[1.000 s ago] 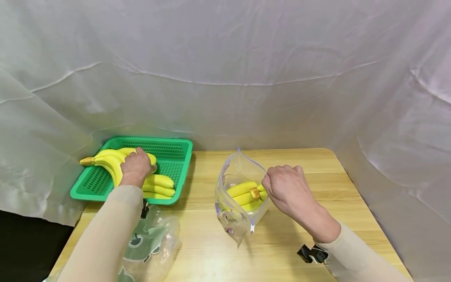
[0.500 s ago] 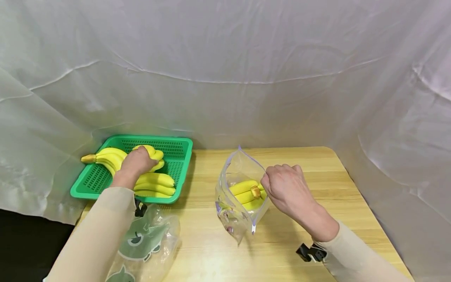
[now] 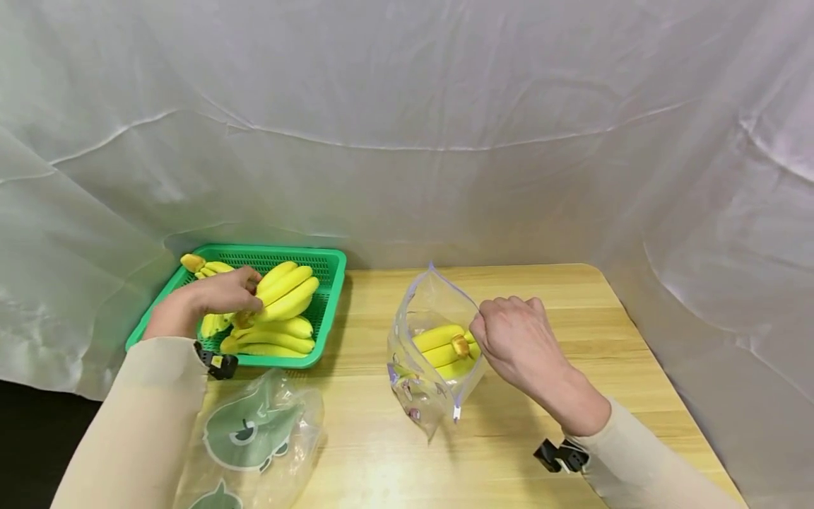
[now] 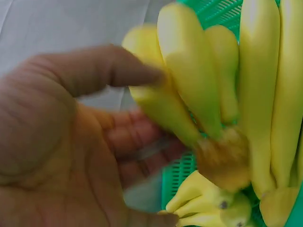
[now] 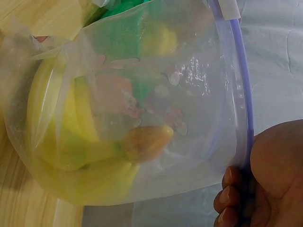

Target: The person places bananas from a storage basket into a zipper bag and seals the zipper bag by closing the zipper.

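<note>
A: Head view to start: what does the right hand (image 3: pixel 516 338) have?
B: It clenches the rim of a clear plastic zip bag with a purple-edged mouth (image 3: pixel 413 410), which gapes just left of that grip. Inside, below and left of the knuckles, lies 1 bunch of curved yellow bananas with a brown crown (image 3: pixel 439 348).
A: And the left hand (image 3: pixel 219 293)?
B: It is near the crown end of a fanned yellow banana bunch (image 3: pixel 289 291), whose tips spread to the right of the fingers. At least 2 more bunches lie below and around that hand, all in a green rectangular basket with slotted walls (image 3: pixel 333 304). Below the wrist, a clear plastic bag with grey-green cartoon print (image 3: pixel 238 431) lies flat.
A: Does the left wrist view settle that grip?
B: No, it is blurred. The thumb crosses the fruit and the fingers pass behind it, but a firm grasp cannot be told.
A: Right wrist view?
B: Fingers curl onto the purple edge; the bagged bunch sits low, apart from the grip, its crown toward it.
A: Progress?
B: Probably early: 1 bunch bagged, at least 3 in the basket, the zip unsealed.
</note>
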Demonstrator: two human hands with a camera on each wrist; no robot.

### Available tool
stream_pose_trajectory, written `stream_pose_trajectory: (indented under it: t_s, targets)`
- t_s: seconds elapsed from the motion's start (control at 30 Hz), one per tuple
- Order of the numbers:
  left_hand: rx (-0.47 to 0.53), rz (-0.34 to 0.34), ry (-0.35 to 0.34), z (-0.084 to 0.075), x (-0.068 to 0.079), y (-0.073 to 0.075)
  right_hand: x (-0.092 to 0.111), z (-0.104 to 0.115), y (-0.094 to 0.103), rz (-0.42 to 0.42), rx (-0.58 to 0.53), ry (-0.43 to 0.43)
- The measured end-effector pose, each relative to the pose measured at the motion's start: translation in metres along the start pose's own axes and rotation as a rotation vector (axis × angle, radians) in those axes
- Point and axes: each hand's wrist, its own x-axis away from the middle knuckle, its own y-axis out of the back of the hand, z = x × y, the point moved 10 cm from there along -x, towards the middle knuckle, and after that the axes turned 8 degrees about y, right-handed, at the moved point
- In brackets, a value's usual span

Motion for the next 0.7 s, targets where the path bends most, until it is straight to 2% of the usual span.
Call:
stream_pose_trajectory:
  t_s: [0.13,0.27,0.47,0.7]
  targets:
    - [-0.117,-0.006,0.075,0.002,-0.002,-0.002,0.0,0.0,0.0,-0.005,-0.001,0.002]
    - [-0.127,-0.023,0.119,-0.003,-0.005,-0.003,0.0,0.0,-0.001,0.007,0.001,0.005]
    - [-0.098,-0.132,0.169,-0.017,-0.013,0.006,0.0,-0.002,-0.002,0.02,-0.001,-0.011]
    - [-0.186,-0.254,0.288,-0.005,-0.019,0.008,-0.001,0.001,-0.001,0.013,-0.004,0.0]
